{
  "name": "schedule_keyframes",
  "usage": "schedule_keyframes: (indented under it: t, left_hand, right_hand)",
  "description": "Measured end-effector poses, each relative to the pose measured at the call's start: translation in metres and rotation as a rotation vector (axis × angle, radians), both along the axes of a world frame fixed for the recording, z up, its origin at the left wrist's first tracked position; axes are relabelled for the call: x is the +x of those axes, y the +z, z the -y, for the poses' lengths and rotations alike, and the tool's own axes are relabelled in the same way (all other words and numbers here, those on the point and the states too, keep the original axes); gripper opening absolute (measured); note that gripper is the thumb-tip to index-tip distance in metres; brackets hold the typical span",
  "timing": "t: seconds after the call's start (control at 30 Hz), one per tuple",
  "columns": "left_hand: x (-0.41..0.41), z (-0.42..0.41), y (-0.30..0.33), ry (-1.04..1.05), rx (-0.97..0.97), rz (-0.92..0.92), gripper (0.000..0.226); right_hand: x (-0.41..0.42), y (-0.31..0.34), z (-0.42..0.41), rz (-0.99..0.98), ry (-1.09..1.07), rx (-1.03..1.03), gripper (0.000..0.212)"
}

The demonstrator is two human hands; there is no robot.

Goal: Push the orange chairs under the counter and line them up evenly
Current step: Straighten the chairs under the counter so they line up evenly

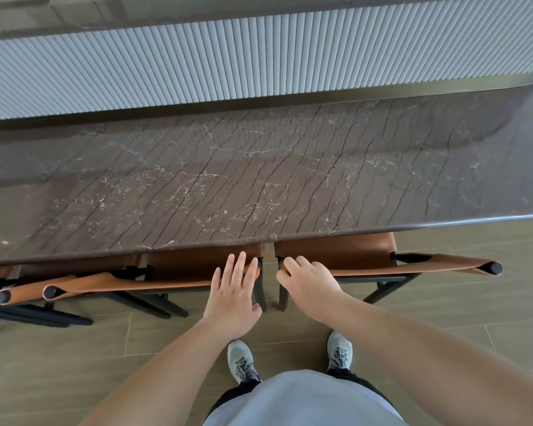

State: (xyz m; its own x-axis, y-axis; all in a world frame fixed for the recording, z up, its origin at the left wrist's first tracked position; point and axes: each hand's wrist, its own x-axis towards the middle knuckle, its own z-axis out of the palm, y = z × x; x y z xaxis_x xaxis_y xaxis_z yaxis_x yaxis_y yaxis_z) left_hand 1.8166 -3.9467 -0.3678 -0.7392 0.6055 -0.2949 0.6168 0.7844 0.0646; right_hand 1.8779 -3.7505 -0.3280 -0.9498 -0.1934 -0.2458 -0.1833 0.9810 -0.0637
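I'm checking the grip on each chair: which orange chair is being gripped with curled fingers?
The rightmost orange leather chair: the right hand curls over its backrest corner. The left hand lies flat on the middle chair.

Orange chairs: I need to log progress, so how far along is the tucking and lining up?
Done: both middle chairs sit with seats under the counter. In hand: left hand lies flat on one backrest, right hand grips the other. Left: evening them with the chair at far left.

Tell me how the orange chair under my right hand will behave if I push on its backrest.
The right chair's back looks like slung leather, so it would probably give first. The black frame should carry the push. Its thin legs on the tiled floor could snag at seams.
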Motion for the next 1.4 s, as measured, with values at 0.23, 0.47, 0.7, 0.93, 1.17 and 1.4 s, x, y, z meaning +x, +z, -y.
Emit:
schedule_keyframes:
  t: [0.23,0.47,0.7,0.93,1.17,1.4]
  left_hand:
    - [0.003,-0.007,0.011,0.077,0.077,0.096,0.091]
    - [0.022,-0.038,0.056,0.57,0.711,0.393,0.067]
    - [0.029,-0.113,0.121,0.953,1.249,0.692,0.028]
    - [0.045,-0.159,0.159,0.864,1.415,0.833,0.027]
    - [0.046,-0.201,0.195,0.585,1.386,0.993,0.037]
    - [0.053,-0.224,0.202,0.419,1.355,1.197,0.032]
  right_hand:
    - [0.007,0.0,-0.003,-0.141,-0.075,-0.078,0.035]
    - [0.004,0.022,-0.035,-0.134,-0.437,-0.619,0.04]
    - [0.006,0.063,-0.083,0.051,-0.802,-1.327,0.01]
    - [0.026,0.101,-0.124,0.054,-1.019,-1.802,0.015]
    - [0.061,0.135,-0.152,-0.187,-1.09,-2.028,0.02]
    - [0.11,0.159,-0.159,-0.451,-1.185,-2.069,0.025]
